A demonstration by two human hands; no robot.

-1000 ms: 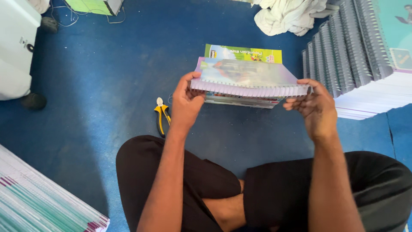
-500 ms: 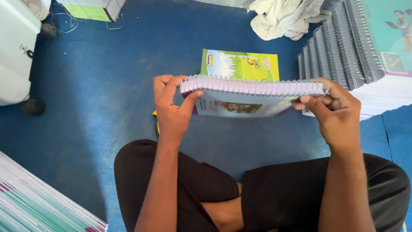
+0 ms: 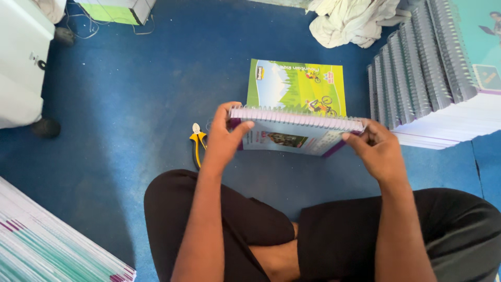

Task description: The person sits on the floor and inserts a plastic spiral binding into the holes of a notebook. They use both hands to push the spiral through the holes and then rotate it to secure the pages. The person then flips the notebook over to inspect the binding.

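Note:
I hold a spiral-bound book (image 3: 292, 134) with a purple-edged cover in front of me, its wire spine turned up and its cover facing me. My left hand (image 3: 223, 141) grips its left end, thumb over the spine. My right hand (image 3: 378, 151) grips its right end. Behind the book, a green booklet (image 3: 297, 86) with a cycling picture lies flat on the blue floor (image 3: 130, 104). Yellow-handled pliers (image 3: 197, 142) lie on the floor just left of my left hand. My crossed legs in black trousers fill the bottom of the view.
A fanned stack of spiral-bound books (image 3: 433, 78) sits at the right. A white cloth (image 3: 355, 21) lies at the top. A white machine (image 3: 21, 62) stands at the left, and a pile of printed sheets (image 3: 47, 245) lies at the bottom left.
The book has turned in my hands from lying nearly flat to standing on edge with the spine up, and it has dropped lower, showing more of the green booklet.

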